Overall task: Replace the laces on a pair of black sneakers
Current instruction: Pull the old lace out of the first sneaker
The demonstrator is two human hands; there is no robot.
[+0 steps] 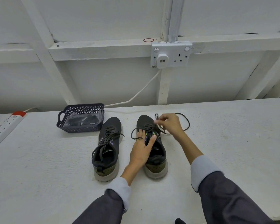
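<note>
Head view: two grey sleeves reach in over the near edge of the white worktop. The left hand lies flat on the right-side sneaker, fingers straight and thumb spread, pressing the tongue. Just beyond, the right hand pinches that shoe's dark lace, which loops out across the worktop beside the toe. The left-side sneaker stands just beside, laced, its ends loose. Toward the back edge sits a dark basket holding a clear bag. A power strip lies at the left edge. A wall socket is mounted behind.
</note>
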